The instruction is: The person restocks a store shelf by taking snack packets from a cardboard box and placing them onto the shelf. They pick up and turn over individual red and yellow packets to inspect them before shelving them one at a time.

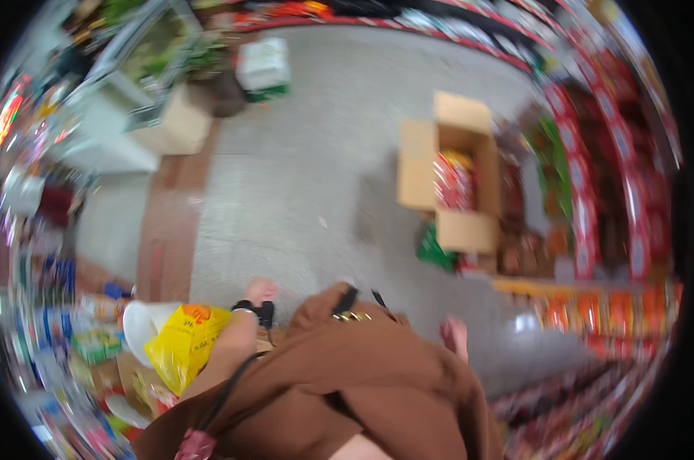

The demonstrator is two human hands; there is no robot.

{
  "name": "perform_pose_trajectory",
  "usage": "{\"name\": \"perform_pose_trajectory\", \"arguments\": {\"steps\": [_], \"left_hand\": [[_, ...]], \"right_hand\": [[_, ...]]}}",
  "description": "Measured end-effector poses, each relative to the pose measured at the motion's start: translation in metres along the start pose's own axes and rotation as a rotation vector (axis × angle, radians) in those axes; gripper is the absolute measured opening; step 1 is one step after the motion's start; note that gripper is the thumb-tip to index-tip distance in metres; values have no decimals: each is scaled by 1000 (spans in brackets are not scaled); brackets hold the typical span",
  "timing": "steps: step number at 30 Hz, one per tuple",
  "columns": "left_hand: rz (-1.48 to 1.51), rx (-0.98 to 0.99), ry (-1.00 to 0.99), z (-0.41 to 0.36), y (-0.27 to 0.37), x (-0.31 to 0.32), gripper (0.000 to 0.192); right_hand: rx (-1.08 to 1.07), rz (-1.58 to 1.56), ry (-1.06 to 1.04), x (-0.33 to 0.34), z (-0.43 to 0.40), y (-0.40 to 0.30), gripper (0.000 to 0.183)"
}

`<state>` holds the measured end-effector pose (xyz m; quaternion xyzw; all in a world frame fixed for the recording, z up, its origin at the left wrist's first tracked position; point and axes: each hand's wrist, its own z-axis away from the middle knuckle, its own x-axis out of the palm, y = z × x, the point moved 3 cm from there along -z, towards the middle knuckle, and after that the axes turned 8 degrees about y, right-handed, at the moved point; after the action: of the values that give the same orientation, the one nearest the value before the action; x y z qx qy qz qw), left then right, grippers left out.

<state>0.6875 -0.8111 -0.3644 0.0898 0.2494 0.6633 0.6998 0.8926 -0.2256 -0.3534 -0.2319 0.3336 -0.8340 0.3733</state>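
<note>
My left hand (262, 292) hangs low at the left of the brown garment (370, 368), with a dark band and a small black device at its wrist. I see nothing held in it, though blur hides its exact finger shape. Beside that forearm is a yellow plastic bag (183, 348). My right hand (454, 335) hangs at the right of the garment, blurred, and no held object shows. Farther forward on the right stands an open cardboard box (489, 172) with red and yellow packages (456, 181) inside.
Stocked shelves (582, 190) line the right, with orange packages (594, 310) lower right. A green bag (434, 247) lies beside the box. Crowded goods stand at the left near a white round container (145, 325). A white and green bundle (263, 69) sits on the grey floor ahead.
</note>
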Motion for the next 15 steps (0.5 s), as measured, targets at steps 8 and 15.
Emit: {"name": "perform_pose_trajectory", "arguments": {"steps": [8,15], "left_hand": [[-221,-45,12,-3,78,48,38],[-13,-30,25,7,102,65,27]], "right_hand": [[95,194,145,65,-75,-126,18],[140,71,214,66,-245,-186,15]]}}
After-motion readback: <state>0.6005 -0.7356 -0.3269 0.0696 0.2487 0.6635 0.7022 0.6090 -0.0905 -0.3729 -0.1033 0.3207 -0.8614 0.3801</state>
